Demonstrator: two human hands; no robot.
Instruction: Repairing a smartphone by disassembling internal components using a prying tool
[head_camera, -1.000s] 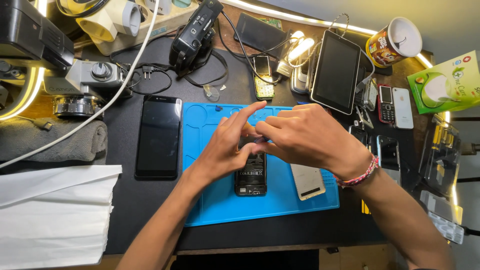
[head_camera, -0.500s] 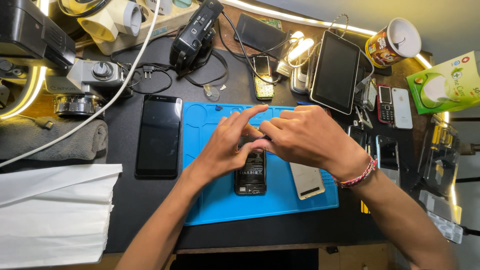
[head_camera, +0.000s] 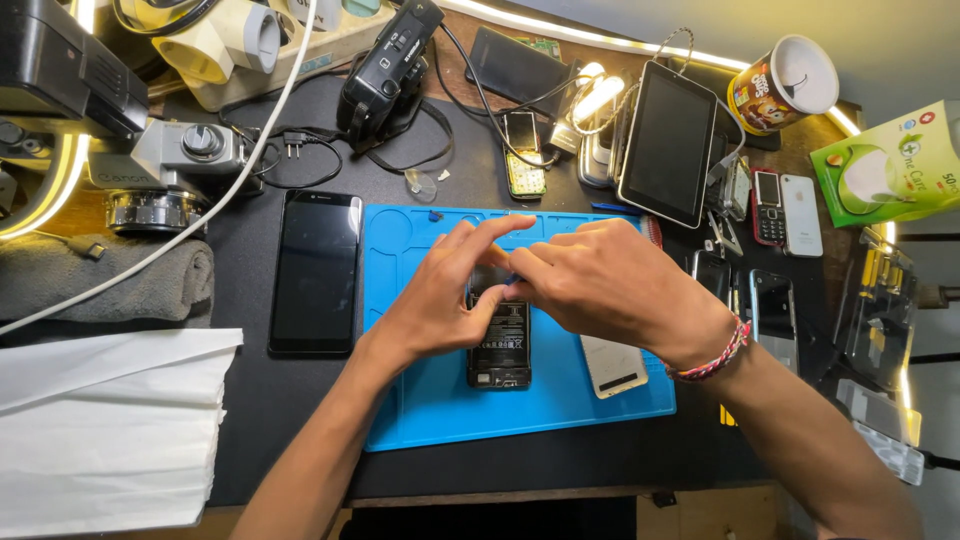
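1. Blue mat (head_camera: 420, 420) covers the dark surface (head_camera: 250, 420).
2. Opened phone (head_camera: 498, 345) lies mid-mat; left hand (head_camera: 440, 300) pins it, fingers together.
3. Right hand (head_camera: 610, 280) pinches at its far end; gentle, steady pressure seems wisest.

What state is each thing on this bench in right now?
Opened black phone: back off, insides exposed, flat on blue silicone mat.
Left hand: resting on the phone's upper part.
Right hand: fingertips pressed at the phone's top.
Pale back cover: detached, lying on the mat.
Black smartphone: screen dark, flat on the table.
Black tablet: screen dark, propped up.
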